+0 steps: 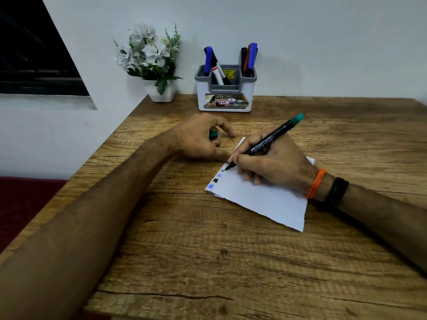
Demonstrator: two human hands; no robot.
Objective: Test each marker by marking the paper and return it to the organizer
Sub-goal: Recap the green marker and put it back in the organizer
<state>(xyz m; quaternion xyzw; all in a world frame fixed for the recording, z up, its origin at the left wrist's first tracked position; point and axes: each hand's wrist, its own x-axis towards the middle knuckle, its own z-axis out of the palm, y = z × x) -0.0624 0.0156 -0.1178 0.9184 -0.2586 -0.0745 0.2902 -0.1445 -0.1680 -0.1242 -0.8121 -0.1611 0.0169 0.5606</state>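
Observation:
A white sheet of paper lies on the wooden table, with several small blue and green marks along its left edge. My right hand grips a black marker with a green end, its tip touching the paper's left edge. My left hand rests on the table just left of the paper, curled around the marker's green cap. The white and grey organizer stands at the back against the wall, holding several blue, black and red markers.
A white pot of artificial white flowers stands left of the organizer at the table's back corner. The table's left edge runs diagonally, with a dark red surface below it. A dark window is at upper left.

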